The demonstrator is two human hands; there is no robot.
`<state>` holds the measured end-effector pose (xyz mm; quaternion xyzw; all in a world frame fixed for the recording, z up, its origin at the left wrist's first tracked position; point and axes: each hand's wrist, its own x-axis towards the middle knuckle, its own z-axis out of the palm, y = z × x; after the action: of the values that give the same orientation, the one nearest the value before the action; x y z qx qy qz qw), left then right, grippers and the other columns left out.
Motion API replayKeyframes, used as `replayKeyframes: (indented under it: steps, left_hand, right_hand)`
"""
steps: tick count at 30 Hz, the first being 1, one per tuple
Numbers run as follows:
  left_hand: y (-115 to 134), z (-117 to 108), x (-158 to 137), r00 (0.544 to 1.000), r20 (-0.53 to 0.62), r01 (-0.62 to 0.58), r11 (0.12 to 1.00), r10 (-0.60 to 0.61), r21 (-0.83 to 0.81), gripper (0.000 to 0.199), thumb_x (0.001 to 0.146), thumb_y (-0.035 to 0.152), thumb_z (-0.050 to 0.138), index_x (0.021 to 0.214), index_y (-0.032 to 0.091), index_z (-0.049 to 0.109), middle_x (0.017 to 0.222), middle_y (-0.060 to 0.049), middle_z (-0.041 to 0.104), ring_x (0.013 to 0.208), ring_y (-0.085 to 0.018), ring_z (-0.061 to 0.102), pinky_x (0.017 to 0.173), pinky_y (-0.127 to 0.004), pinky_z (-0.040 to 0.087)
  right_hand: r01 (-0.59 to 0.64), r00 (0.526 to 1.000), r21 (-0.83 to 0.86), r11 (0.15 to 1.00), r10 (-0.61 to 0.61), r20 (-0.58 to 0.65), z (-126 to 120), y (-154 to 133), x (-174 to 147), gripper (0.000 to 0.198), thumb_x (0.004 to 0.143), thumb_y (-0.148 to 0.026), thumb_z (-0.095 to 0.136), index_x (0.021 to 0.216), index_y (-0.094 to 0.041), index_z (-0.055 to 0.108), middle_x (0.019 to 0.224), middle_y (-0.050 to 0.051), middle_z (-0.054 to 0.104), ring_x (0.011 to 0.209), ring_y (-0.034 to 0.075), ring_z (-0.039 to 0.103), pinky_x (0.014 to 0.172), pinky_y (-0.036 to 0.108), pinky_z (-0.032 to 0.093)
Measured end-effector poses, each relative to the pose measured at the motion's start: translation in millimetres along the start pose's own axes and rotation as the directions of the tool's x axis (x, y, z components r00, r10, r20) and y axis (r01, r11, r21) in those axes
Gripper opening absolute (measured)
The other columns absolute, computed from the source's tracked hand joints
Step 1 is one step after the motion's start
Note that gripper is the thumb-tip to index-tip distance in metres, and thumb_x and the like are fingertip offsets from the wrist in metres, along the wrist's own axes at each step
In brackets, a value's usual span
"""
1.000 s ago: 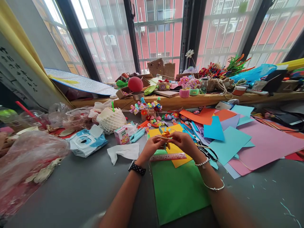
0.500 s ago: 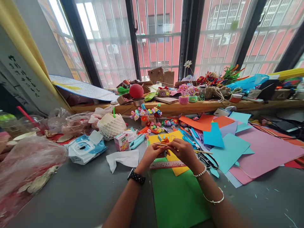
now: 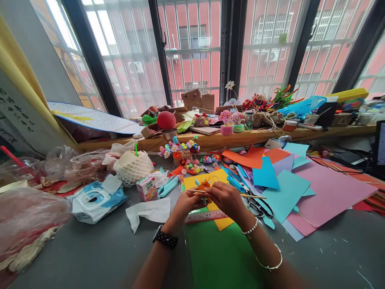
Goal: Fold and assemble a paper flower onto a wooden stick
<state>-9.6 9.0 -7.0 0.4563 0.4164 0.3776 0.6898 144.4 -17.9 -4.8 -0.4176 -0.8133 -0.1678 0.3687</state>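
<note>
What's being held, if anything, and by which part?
A thin stick: right hand at its middle, left hand at one end. Any grip on the orange paper is hidden.

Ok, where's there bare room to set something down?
Left: the grey table below the wipes and tissue, left of the watch. Right: below the pink sheet, bar a few scraps. Crowded: around the scissors and flowers, and along the sill.

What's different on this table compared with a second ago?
Mostly the view: it has turned right, so things sit farther left in the picture and a dark screen edge now shows at far right. I see nothing taken up or let go. The left hand and right hand still hold the thin stick near the small orange piece.
</note>
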Motion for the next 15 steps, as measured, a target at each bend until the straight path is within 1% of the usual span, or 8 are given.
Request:
replayKeyframes:
  steps: [2, 4, 6, 8, 12, 15]
  left_hand:
    - [1.3, -0.4, -2.7, 1.000, 0.002, -0.007, 0.999, 0.006, 0.033, 0.041, 0.046, 0.034, 0.078, 0.078, 0.012, 0.063, 0.072, -0.004, 0.067, 0.066, -0.014, 0.062, 0.067, -0.025, 0.049]
    - [2.3, -1.3, -4.4, 1.000, 0.001, 0.000, 0.997, 0.000, 0.075, 0.039, 0.048, 0.035, 0.076, 0.077, 0.011, 0.064, 0.072, -0.004, 0.067, 0.066, -0.013, 0.062, 0.067, -0.024, 0.048]
    - [3.0, -2.0, -5.0, 1.000, 0.000, 0.000, 0.994, 0.000, 0.112, 0.038, 0.051, 0.037, 0.075, 0.077, 0.011, 0.064, 0.070, -0.004, 0.067, 0.066, -0.013, 0.061, 0.068, -0.024, 0.048]
    - [3.5, -2.3, -4.8, 1.000, -0.003, -0.008, 0.991, 0.009, 0.132, 0.038, 0.053, 0.037, 0.074, 0.079, 0.012, 0.064, 0.071, -0.004, 0.067, 0.067, -0.013, 0.061, 0.069, -0.024, 0.047]
    - [3.5, -3.0, -3.9, 1.000, 0.017, -0.021, 0.990, 0.019, 0.140, 0.043, 0.054, 0.039, 0.073, 0.088, 0.014, 0.063, 0.079, -0.006, 0.067, 0.071, -0.014, 0.062, 0.070, -0.026, 0.047]
    - [2.5, -4.5, -2.9, 0.999, 0.051, -0.025, 0.985, 0.017, 0.172, 0.043, 0.055, 0.040, 0.072, 0.087, 0.012, 0.063, 0.079, -0.007, 0.067, 0.072, -0.014, 0.062, 0.069, -0.025, 0.047]
  right_hand:
    - [-0.043, 0.999, 0.078, 0.996, 0.042, 0.015, 1.7, 1.3, 0.0, 0.022, 0.085, -0.027, 0.045, 0.076, -0.017, 0.063, 0.068, 0.003, 0.062, 0.063, 0.013, 0.054, 0.056, 0.023, 0.035]
    - [-0.128, 0.991, 0.200, 0.971, 0.117, 0.064, 4.2, 3.9, 0.0, 0.021, 0.083, -0.029, 0.048, 0.076, -0.017, 0.063, 0.069, 0.003, 0.062, 0.063, 0.012, 0.055, 0.056, 0.022, 0.036]
    - [-0.216, 0.975, 0.324, 0.921, 0.183, 0.130, 6.0, 6.4, 0.4, 0.023, 0.082, -0.033, 0.048, 0.077, -0.017, 0.064, 0.067, 0.002, 0.061, 0.060, 0.011, 0.054, 0.055, 0.021, 0.037]
    - [-0.274, 0.960, 0.418, 0.866, 0.222, 0.170, 6.0, 7.9, 1.4, 0.028, 0.083, -0.035, 0.046, 0.074, -0.017, 0.064, 0.065, 0.002, 0.059, 0.060, 0.011, 0.053, 0.056, 0.022, 0.037]
    - [-0.383, 0.923, 0.506, 0.773, 0.306, 0.232, 1.8, 9.0, 3.8, 0.037, 0.085, -0.036, 0.041, 0.062, -0.015, 0.060, 0.061, 0.003, 0.059, 0.059, 0.012, 0.053, 0.058, 0.023, 0.037]
    - [-0.460, 0.886, 0.549, 0.698, 0.316, 0.340, -0.8, 10.9, 4.6, 0.033, 0.083, -0.037, 0.046, 0.064, -0.015, 0.062, 0.061, 0.002, 0.060, 0.057, 0.012, 0.052, 0.055, 0.023, 0.037]
